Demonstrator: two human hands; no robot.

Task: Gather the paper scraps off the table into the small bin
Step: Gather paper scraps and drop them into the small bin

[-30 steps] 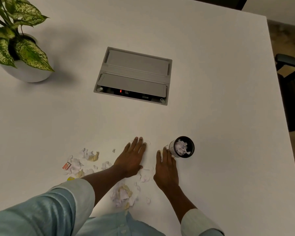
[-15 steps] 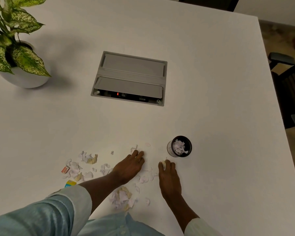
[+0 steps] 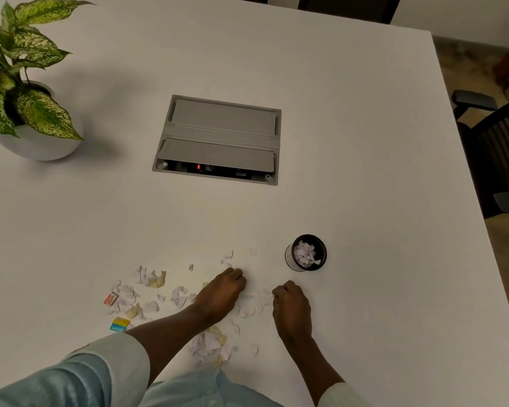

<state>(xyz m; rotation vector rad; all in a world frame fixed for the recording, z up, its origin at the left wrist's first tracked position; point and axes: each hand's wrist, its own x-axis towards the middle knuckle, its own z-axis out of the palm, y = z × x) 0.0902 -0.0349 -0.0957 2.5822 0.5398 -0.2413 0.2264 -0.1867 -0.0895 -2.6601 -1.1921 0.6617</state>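
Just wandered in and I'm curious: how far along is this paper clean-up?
Partly done. The small bin already holds a heap of white scraps. In hand: the left hand and right hand have fingers curled, apparently bunching the loose scraps between them. Left to do: the scattered scraps further left, the pile nearest the person, and a few bits beyond the left hand.

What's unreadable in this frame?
Head view:
- Whether the left hand and right hand grip scraps: curled over, palms hidden.
- How full the bin is: only the top layer shows.
- Print on the yellow card: too small.
- Plant: cut by the left edge.
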